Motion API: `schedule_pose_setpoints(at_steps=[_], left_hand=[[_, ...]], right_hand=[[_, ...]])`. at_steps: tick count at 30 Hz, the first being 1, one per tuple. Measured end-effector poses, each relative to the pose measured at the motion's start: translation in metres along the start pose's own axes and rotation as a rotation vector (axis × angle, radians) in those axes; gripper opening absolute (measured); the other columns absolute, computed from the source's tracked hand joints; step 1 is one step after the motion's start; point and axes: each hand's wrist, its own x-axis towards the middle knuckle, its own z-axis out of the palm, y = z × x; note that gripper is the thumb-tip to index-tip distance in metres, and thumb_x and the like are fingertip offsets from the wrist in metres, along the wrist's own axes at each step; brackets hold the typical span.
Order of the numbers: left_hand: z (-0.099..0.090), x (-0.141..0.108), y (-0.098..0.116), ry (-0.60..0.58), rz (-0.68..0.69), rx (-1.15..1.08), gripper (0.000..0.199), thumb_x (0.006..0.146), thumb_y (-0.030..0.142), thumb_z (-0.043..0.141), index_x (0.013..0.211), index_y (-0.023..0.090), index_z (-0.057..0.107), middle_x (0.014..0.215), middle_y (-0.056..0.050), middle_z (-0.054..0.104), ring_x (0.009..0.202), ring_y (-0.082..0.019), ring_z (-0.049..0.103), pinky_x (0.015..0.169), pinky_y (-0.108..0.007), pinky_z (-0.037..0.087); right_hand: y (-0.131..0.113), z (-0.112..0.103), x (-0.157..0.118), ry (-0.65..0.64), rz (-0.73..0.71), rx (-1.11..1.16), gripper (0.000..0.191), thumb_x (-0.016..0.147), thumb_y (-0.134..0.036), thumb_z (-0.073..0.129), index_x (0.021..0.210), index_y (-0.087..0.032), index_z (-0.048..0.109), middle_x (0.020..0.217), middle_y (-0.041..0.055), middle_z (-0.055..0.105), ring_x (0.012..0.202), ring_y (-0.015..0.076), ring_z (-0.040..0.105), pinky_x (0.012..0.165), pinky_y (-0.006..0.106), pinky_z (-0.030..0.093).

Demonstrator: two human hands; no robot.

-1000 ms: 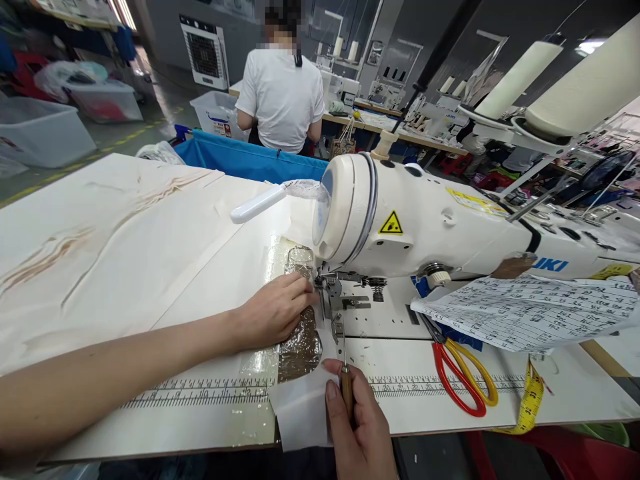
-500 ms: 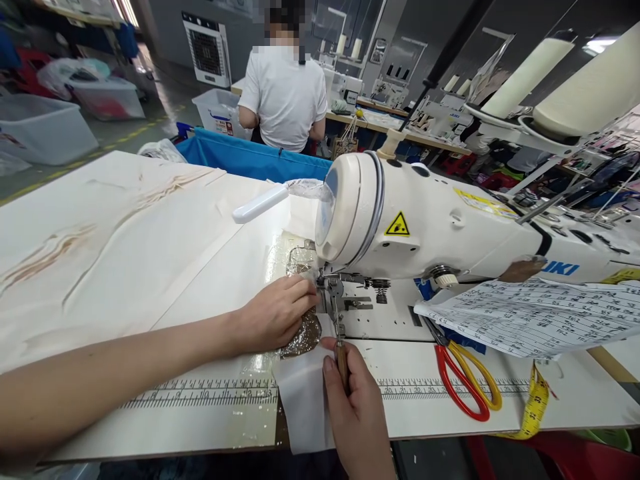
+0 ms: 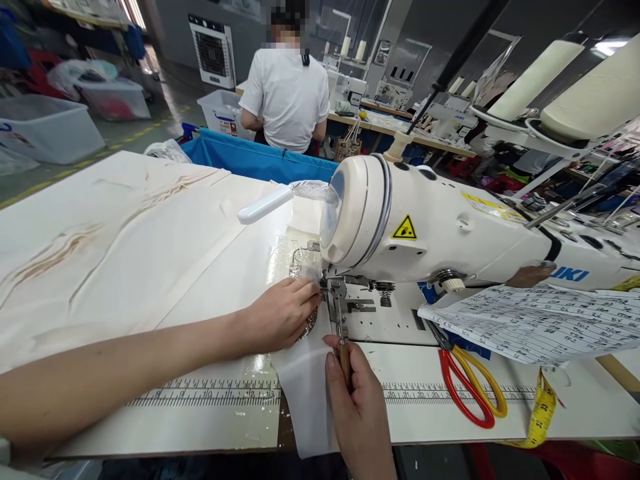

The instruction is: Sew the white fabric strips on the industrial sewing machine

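Two hands (image 3: 285,312) (image 3: 361,408), one wooden-handled tool (image 3: 345,363) — one tape measure (image 3: 541,415)

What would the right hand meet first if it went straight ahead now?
Probably, with its wooden-handled tool leading, the metal parts under the sewing machine head; exact depth is unclear.

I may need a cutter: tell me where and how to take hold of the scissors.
Probably best by the red and yellow handles, coming from the table's near edge: they point that way, uncovered, while the blades point toward the paper sheet.
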Motion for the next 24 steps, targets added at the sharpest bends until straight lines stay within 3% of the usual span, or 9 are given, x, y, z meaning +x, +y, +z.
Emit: schedule_pose_setpoints(at_steps=[7,12,17,24], left_hand=[[0.002,0.000,0.002,-0.013,-0.059,-0.019,0.035,0.091,0.017,0.043,0.118,0.003,0.060,0.115,-0.018,0.059,0.104,-0.028,0.055,0.089,-0.043,0.052],[0.002,0.000,0.002,0.010,-0.064,-0.046,0.032,0.088,0.015,0.046,0.113,0.005,0.063,0.112,-0.017,0.060,0.101,-0.026,0.055,0.090,-0.041,0.053],[0.001,0.002,0.001,0.017,-0.019,-0.043,0.027,0.085,0.013,0.049,0.106,0.004,0.064,0.108,-0.018,0.060,0.100,-0.027,0.056,0.085,-0.041,0.055],[0.000,0.010,0.000,0.023,-0.018,0.025,0.018,0.090,0.014,0.047,0.093,0.008,0.064,0.096,-0.015,0.060,0.088,-0.023,0.055,0.076,-0.035,0.055]], right_hand=[[0.005,-0.001,-0.005,-0.012,-0.039,-0.056,0.045,0.092,-0.059,0.047,0.116,-0.026,0.066,0.121,0.0043,0.071,0.115,0.0257,0.063,0.087,0.028,0.047],[0.001,0.002,-0.009,0.002,-0.179,-0.137,0.043,0.097,-0.054,0.043,0.118,-0.024,0.065,0.109,0.0065,0.075,0.100,0.0248,0.070,0.070,0.026,0.050],[0.007,0.014,-0.017,0.036,-0.418,-0.190,0.038,0.100,-0.043,0.038,0.119,-0.022,0.065,0.112,0.0077,0.074,0.095,0.0225,0.072,0.079,0.028,0.053],[0.005,0.013,-0.015,0.085,-0.463,-0.197,0.031,0.101,-0.035,0.038,0.120,-0.026,0.061,0.110,0.0047,0.074,0.098,0.0200,0.071,0.079,0.028,0.056]])
